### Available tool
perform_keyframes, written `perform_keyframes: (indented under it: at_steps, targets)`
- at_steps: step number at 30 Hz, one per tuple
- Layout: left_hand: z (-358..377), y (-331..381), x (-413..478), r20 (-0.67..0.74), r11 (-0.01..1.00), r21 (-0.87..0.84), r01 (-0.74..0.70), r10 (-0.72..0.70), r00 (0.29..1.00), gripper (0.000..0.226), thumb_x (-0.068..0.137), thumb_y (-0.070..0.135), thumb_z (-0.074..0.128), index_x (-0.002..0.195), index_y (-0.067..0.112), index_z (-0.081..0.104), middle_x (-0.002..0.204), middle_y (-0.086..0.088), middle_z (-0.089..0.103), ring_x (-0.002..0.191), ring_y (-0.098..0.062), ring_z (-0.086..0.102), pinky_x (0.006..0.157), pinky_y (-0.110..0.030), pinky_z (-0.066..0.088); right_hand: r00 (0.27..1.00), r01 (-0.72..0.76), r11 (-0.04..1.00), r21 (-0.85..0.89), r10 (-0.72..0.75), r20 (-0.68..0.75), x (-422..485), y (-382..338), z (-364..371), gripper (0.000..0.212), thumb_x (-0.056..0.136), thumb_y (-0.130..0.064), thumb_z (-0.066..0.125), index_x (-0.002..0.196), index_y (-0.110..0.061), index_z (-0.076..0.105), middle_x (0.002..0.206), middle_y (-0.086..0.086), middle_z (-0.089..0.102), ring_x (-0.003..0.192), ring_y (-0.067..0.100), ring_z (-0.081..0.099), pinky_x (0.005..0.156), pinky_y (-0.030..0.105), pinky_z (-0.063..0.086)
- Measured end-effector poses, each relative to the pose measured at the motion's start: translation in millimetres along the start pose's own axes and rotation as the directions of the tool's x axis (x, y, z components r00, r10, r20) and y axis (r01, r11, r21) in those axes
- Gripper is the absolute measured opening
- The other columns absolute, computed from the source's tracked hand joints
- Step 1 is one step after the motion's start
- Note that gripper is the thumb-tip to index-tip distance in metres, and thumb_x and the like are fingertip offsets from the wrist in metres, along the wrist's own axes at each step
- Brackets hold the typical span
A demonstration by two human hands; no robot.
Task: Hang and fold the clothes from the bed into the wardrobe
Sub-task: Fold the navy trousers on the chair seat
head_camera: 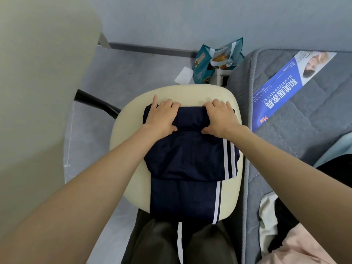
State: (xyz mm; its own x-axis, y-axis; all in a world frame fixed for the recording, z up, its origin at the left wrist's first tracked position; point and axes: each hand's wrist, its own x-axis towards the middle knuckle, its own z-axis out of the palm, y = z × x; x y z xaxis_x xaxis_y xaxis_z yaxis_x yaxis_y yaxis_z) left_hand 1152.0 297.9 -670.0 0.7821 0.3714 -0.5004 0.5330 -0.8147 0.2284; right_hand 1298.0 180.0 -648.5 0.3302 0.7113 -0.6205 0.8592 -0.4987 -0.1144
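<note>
Mid-fold here: navy blue track trousers with white side stripes (pixel 190 161) spread over a cream padded chair seat (pixel 129 119), apparently standing in for a worktop. Left hand (pixel 162 116) at 11 o'clock and right hand (pixel 219 116) at 1 o'clock, each grip closed on the far folded edge, thumbs tucked under, fingers on top. Probably pinning the fold so the slick, smooth fabric can't slide. Trouser legs dangling off the near edge at 6 o'clock. Grey quilted mattress (pixel 295 134) at 3 o'clock, more clothes waiting there.
</note>
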Motion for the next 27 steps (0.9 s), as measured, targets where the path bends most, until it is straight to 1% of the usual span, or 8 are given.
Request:
perform_keyframes:
  at_steps: [3,4,6,9,12,14,21,27]
  targets:
    - [-3,2,-8,0.123,1.000,0.025,-0.018,0.015,0.992,0.061,0.076,0.038,0.077,0.125,0.011,0.051,0.120,-0.007,0.056,0.111,-0.026,0.051,0.097,-0.033,0.033,0.997,0.025,0.998,-0.057,-0.021,0.069,-11,-7,-1,0.050,0.076,-0.036,0.076,0.111,-0.011,0.052,0.113,0.008,0.054,0.102,0.029,0.052,0.076,0.034,0.037]
    - [-4,3,-12,0.148,0.998,0.051,-0.038,0.030,0.989,0.050,0.079,0.038,0.075,0.116,0.011,0.055,0.115,-0.008,0.059,0.105,-0.026,0.053,0.085,-0.030,0.035,0.997,0.034,0.998,-0.051,-0.030,0.072,-15,-7,-1,0.042,0.078,-0.033,0.074,0.108,-0.012,0.053,0.110,0.007,0.056,0.098,0.027,0.055,0.070,0.033,0.035]
    - [-6,2,-20,0.146,0.993,0.099,-0.071,0.056,0.988,0.040,0.084,0.039,0.069,0.109,0.009,0.060,0.113,-0.009,0.057,0.104,-0.025,0.050,0.082,-0.029,0.033,0.998,0.043,0.999,-0.031,-0.041,0.046,-23,-8,-1,0.033,0.081,-0.029,0.070,0.106,-0.013,0.053,0.106,0.005,0.060,0.093,0.026,0.057,0.066,0.031,0.034]
    - [-25,1,-24,0.051,0.994,0.103,-0.043,0.038,0.998,0.040,0.084,0.039,0.067,0.111,0.011,0.059,0.116,-0.008,0.048,0.105,-0.026,0.045,0.085,-0.031,0.034,0.997,0.057,0.998,-0.024,-0.058,-0.048,-29,-7,-15,0.032,0.083,-0.029,0.068,0.107,-0.014,0.053,0.108,0.005,0.060,0.097,0.027,0.056,0.066,0.032,0.035]
    - [-54,1,-15,-0.067,0.997,0.072,0.014,-0.009,0.998,0.032,0.086,0.033,0.064,0.109,0.013,0.054,0.110,-0.007,0.059,0.097,-0.026,0.055,0.075,-0.031,0.032,0.972,0.051,0.996,-0.070,-0.066,-0.226,-22,-4,-40,0.039,0.082,-0.028,0.069,0.114,-0.012,0.052,0.114,0.009,0.054,0.105,0.029,0.050,0.072,0.037,0.037]
    - [-70,4,-7,-0.185,0.994,0.102,0.048,-0.029,0.982,0.031,0.088,0.030,0.063,0.111,0.013,0.051,0.110,-0.006,0.060,0.097,-0.027,0.056,0.079,-0.034,0.034,0.945,0.024,0.995,-0.097,-0.054,-0.323,-15,-2,-57,0.041,0.082,-0.024,0.067,0.117,-0.011,0.049,0.115,0.010,0.055,0.107,0.031,0.050,0.080,0.040,0.040]
    - [-94,11,-4,-0.547,0.982,0.159,0.100,0.003,0.837,0.035,0.075,0.005,0.069,0.105,0.010,0.052,0.098,-0.008,0.055,0.084,-0.026,0.051,0.071,-0.032,0.027,0.813,-0.023,0.998,-0.060,-0.017,-0.582,-16,1,-85,0.039,0.081,-0.006,0.058,0.118,-0.011,0.047,0.105,0.007,0.063,0.097,0.030,0.048,0.079,0.037,0.031]
    - [-74,22,-39,-0.657,0.989,0.144,0.041,0.065,0.751,0.047,0.054,-0.006,0.073,0.097,0.007,0.058,0.089,-0.010,0.058,0.075,-0.028,0.054,0.064,-0.035,0.039,0.761,0.057,0.998,-0.029,-0.062,-0.645,-53,-2,-60,0.036,0.071,0.001,0.062,0.105,-0.009,0.052,0.103,0.010,0.058,0.090,0.031,0.048,0.074,0.042,0.038]
